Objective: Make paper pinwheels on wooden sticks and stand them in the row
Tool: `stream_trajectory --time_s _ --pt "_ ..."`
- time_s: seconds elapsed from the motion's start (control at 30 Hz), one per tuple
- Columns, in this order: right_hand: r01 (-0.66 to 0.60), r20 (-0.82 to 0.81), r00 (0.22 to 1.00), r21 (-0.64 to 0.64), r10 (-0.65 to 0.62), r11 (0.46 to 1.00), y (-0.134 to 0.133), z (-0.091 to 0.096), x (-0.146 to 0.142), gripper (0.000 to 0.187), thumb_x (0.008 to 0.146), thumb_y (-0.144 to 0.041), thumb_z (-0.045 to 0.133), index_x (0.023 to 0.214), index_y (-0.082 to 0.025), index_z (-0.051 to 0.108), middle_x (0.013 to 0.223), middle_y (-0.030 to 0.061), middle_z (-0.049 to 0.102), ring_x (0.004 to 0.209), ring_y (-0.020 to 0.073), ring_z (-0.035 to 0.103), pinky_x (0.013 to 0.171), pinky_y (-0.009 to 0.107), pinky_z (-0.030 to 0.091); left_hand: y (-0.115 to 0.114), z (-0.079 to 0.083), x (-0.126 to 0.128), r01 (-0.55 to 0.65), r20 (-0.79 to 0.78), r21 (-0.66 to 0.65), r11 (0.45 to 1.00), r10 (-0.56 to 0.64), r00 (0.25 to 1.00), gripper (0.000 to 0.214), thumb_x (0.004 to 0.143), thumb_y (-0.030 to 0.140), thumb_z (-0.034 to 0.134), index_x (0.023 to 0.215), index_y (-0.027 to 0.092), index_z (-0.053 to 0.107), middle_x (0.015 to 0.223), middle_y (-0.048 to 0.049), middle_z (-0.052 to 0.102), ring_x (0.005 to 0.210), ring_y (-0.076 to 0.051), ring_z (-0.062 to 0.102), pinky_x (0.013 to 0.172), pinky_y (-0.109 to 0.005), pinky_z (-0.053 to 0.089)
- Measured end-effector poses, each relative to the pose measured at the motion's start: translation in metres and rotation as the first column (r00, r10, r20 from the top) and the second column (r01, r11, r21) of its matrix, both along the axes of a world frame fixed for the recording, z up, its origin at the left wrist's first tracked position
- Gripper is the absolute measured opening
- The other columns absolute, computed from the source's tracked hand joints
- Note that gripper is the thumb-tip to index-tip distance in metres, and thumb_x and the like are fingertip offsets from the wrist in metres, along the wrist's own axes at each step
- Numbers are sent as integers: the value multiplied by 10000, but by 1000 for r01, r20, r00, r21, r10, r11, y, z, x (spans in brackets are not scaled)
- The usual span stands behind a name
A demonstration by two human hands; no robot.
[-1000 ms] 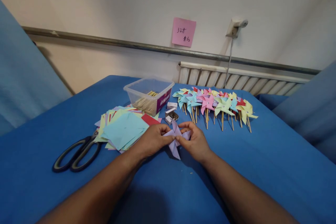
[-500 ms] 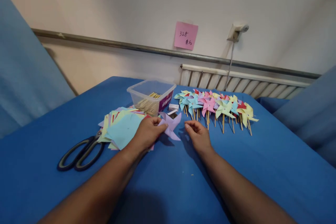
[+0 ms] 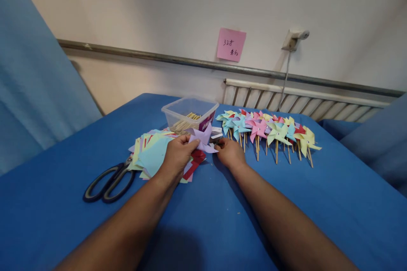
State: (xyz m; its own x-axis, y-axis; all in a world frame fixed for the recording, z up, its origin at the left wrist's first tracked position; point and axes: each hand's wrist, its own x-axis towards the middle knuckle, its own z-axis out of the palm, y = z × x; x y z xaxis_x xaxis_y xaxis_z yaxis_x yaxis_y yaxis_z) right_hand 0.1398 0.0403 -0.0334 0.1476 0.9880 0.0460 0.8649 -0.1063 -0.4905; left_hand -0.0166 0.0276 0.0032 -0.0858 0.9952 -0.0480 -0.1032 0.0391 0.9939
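My left hand (image 3: 176, 156) pinches a folded purple paper pinwheel (image 3: 202, 139) and holds it just above the stack of coloured paper squares (image 3: 152, 152). My right hand (image 3: 229, 152) lies palm down on the blue cloth beside the pinwheel, its fingertips curled at some small white boxes (image 3: 217, 132); what they touch is hidden. A clear plastic box of wooden sticks (image 3: 190, 115) stands right behind the pinwheel.
A row of finished pinwheels on sticks (image 3: 270, 131) lies to the right of the plastic box. Black-handled scissors (image 3: 110, 180) rest left of the paper stack. The blue-covered table (image 3: 333, 194) meets a wall with a radiator (image 3: 302, 101) and a pink note (image 3: 231, 45).
My right hand has let go of the purple pinwheel and moved forward to the small boxes. My left hand has carried the pinwheel away from me, towards the plastic box.
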Motion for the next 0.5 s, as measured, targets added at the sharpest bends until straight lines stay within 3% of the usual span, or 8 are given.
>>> stream_trajectory --time_s 0.2,0.5 --pt "-57 75 995 -92 64 994 5 10 6 199 777 -369 586 879 -263 721 864 55 733 805 225 665 615 268 412 -4 2 2 50 39 -34 998 -49 998 268 547 308 764 629 152 562 545 2 624 469 -148 586 487 -276 496" --pt "-118 226 967 -25 120 993 -6 11 2 259 866 -334 489 996 -260 701 936 84 731 857 240 667 666 291 423 -2 -6 1 82 26 -25 996 -82 996 277 538 320 777 655 141 600 604 -20 657 512 -152 607 513 -271 501"
